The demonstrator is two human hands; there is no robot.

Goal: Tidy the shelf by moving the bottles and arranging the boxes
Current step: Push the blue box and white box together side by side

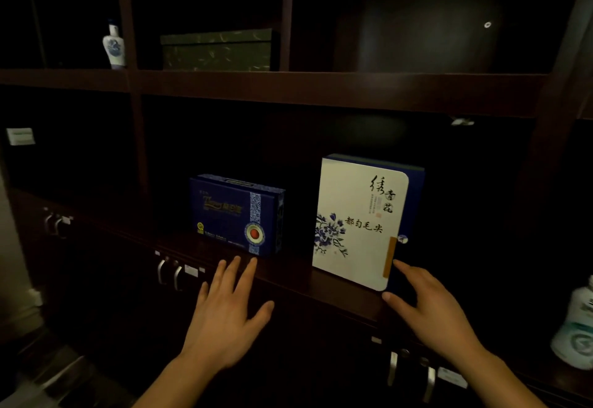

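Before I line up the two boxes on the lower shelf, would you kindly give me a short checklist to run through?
1. Left hand free for the blue box: ok, open, holding nothing.
2. Right hand touching the white floral box: cannot tell, fingertips are at its lower right corner.
3. Both boxes upright: ok.
4. Boxes apart, with room to shift: ok.
5. White box fully on the shelf: cannot tell, too dark.
6. Blurred bottle clear of the right hand: ok.
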